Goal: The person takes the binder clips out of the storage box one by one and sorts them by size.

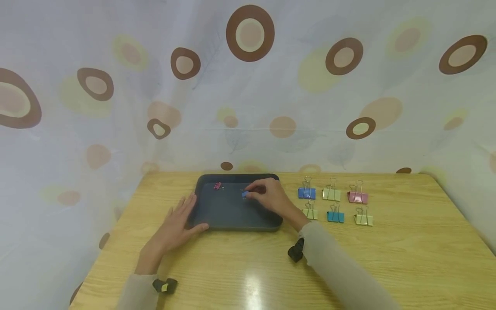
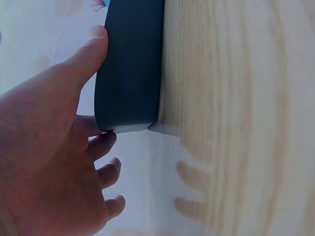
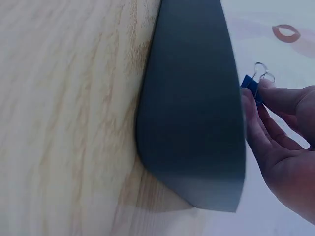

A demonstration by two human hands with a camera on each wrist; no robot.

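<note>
From the head camera, a dark tray [image 1: 232,215] sat on a wooden table [image 1: 407,258], toward its far edge. The left hand [image 1: 179,224] lay flat on the table against the tray's near left corner, fingers straight and slightly spread along the tray's left wall, thumb touching the near rim. The right hand [image 1: 271,198] hovered over the tray's right half, its fingertips pinched on a small blue binder clip [image 1: 245,194] held just above the tray floor. A small pink binder clip [image 1: 217,186] lay inside the tray near its far left corner. To the right of the tray, six larger binder clips [image 1: 335,202] stood in two rows of three on the table. A patterned curtain [image 1: 248,86] hung behind the table.

In the left wrist view, the left hand [image 2: 49,162] rested beside the tray [image 2: 130,69], thumb stretched straight along the tray's outer wall and touching it; the other fingers were loosely bent at the tray's corner, holding nothing.

In the right wrist view, the right hand [image 3: 285,142] reached in over the tray [image 3: 192,123], thumb and fingertips clamped on the small blue binder clip [image 3: 250,86], whose wire handles stood up past the fingertips, away from the tray.
</note>
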